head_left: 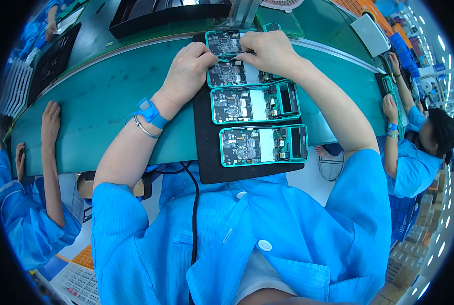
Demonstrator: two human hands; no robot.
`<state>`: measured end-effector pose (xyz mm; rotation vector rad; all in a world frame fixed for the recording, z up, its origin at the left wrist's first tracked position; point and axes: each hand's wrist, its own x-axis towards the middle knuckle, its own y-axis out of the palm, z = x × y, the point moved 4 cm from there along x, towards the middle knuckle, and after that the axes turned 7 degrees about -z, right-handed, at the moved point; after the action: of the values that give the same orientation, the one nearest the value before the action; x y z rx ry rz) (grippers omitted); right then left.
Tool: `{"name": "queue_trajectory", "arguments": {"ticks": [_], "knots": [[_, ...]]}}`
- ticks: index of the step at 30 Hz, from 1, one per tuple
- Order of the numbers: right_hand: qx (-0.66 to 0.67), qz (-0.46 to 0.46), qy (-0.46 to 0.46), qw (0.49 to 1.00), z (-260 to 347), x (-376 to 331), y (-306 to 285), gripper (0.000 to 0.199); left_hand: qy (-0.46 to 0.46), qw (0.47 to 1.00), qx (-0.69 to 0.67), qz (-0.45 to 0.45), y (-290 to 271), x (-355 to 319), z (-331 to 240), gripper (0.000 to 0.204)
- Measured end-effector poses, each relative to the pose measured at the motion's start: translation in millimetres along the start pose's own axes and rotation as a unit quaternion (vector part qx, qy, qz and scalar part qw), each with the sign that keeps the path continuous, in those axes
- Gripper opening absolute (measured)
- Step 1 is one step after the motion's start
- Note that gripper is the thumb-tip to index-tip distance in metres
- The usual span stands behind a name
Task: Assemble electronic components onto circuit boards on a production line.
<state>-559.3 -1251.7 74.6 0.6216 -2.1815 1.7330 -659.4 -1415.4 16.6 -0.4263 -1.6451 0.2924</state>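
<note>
Your left hand (pixel 189 71) and right hand (pixel 267 51) meet over the second teal-framed circuit board (pixel 232 73) on the black tray (pixel 206 157), which lies across the green worktop (pixel 100 101). Your right grip is pressed together, pinching a thin tool (pixel 232 57); your left fingers rest curled on the board's edge. Two more boards (pixel 255 103) lie nearer you.

Four teal-framed circuit board units lie in a column on a black mat (pixel 206 162) at centre frame. The top unit (pixel 224 42) and the second unit (pixel 227 73) sit under the hands – partly hidden. The third unit (pixel 255 103) and the lowest unit (pixel 263 145) lie flat, boards up, each showing a dark rectangle at its right end
</note>
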Motion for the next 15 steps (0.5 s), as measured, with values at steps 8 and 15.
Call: {"name": "queue_trajectory", "arguments": {"ticks": [8, 15], "knots": [[0.006, 0.042, 0.007, 0.999, -1.7, 1.6, -0.8, 0.029, 0.012, 1.000, 0.001, 0.000, 0.2, 1.2, 0.9, 0.011], [0.001, 0.029, -0.014, 0.999, -0.8, 2.1, -1.0, 0.029, 0.048, 0.998, -0.008, 0.049, 1.4, 6.1, 2.7, 0.013]]}}
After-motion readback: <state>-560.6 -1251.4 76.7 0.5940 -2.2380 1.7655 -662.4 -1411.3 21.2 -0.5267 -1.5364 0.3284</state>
